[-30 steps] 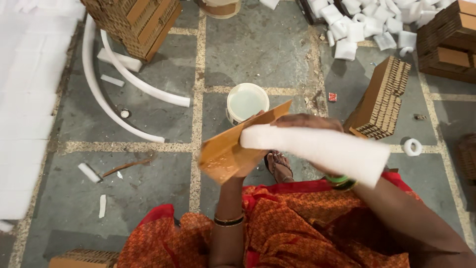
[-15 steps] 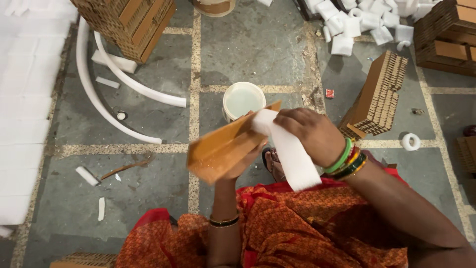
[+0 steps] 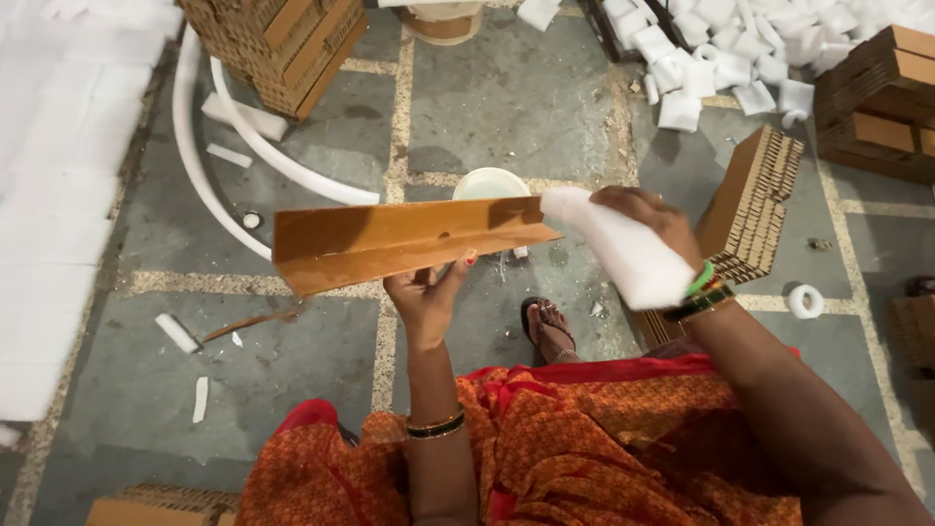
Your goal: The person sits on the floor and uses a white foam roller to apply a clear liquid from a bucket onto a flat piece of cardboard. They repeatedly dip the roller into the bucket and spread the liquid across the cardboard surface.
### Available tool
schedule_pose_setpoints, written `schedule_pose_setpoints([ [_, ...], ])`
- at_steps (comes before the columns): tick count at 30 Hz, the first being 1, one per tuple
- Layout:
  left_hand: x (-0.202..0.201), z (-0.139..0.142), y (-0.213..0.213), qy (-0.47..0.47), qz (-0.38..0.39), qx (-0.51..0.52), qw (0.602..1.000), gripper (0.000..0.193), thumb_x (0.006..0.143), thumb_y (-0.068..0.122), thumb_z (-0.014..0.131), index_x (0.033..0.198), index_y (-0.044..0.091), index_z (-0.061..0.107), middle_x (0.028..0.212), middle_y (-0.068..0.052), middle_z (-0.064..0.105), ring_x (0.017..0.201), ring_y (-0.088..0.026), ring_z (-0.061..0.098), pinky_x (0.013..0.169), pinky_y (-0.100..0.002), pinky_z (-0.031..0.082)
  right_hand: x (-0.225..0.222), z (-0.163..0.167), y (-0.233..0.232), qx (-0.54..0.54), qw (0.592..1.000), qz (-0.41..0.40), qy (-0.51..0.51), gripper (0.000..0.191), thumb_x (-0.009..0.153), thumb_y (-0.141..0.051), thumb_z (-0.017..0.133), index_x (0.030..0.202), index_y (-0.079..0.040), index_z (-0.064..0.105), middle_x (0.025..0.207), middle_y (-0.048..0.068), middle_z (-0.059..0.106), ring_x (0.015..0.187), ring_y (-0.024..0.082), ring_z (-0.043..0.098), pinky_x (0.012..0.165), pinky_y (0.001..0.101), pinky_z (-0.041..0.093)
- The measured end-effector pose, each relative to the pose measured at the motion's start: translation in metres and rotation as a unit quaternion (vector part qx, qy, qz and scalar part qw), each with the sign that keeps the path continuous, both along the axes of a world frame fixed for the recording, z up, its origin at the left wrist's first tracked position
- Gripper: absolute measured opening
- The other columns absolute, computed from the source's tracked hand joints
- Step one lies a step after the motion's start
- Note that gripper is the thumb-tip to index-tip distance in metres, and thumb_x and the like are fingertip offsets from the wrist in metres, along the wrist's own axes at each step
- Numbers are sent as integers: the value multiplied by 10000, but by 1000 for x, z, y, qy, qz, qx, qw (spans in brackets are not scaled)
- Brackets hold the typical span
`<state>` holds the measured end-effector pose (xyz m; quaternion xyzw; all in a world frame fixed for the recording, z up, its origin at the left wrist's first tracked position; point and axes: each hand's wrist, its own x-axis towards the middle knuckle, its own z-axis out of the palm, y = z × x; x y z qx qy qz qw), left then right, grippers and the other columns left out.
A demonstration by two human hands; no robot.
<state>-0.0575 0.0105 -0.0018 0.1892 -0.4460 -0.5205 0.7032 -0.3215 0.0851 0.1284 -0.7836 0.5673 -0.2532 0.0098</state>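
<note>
Matt brown cardboard angle strip [image 3: 409,239], soft white foam sheet [image 3: 628,253], rough stone floor [image 3: 516,88]

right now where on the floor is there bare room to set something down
Bare floor lies between the left box stack and the foam pile. Another patch lies lower left, between the foam scraps and the person's lap. Crowded along the right: cardboard stack, boxes.

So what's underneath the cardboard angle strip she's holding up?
The left hand grips the cardboard angle strip from below. Behind it on the floor, a white tub shows only its far rim; its contents are hidden.
</note>
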Motion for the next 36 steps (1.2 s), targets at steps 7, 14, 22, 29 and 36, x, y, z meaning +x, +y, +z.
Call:
schedule_pose_setpoints([
  [7, -6, -8, 4, 107, -45, 38, 993, 432, 821, 1, 791, 1221, 51, 636, 1126, -14, 692, 1013, -95, 671, 942, -273, 579, 24, 4, 2, -85, 990, 99, 46, 389, 885, -138, 748, 1250, -46, 652, 1285, 156, 698, 1172, 309, 707, 954, 378, 626],
  [14, 12, -6, 2, 130, -14, -15, 991, 498, 893, -57, 794, 1344, 6, 593, 1260, -75, 672, 1135, -149, 658, 1062, -327, 548, -1, -4, -4, -70, 991, 48, 102, 470, 797, -118, 756, 1252, -49, 658, 1267, 181, 699, 1082, 330, 700, 917, 429, 580],
  [22, 9, -4, -9, 156, -7, 53, 986, 549, 860, -53, 784, 1346, 56, 555, 1209, -77, 669, 1061, -166, 680, 878, -337, 628, -31, -33, -14, -12, 981, -96, 168, 451, 799, -140, 766, 1242, -118, 681, 1261, 121, 715, 1022, 288, 729, 868, 410, 595],
  [29, 1, -11, -11, 159, -22, 41, 986, 469, 905, -60, 796, 1313, 52, 593, 1152, -73, 683, 1005, -151, 677, 877, -336, 629, -27, -43, -17, 109, 942, -112, -298, 404, 952, -195, 696, 1342, -110, 629, 1243, 113, 736, 986, 157, 744, 810, 258, 637],
  [36, -9, -12, -12, 164, 11, 12, 986, 468, 897, -77, 806, 1321, 35, 643, 1085, -82, 713, 910, -138, 687, 814, -315, 627, 0, -26, -23, 25, 992, -85, 86, 306, 910, -199, 759, 1195, -99, 706, 1157, 98, 769, 911, 234, 756, 702, 329, 613],
])
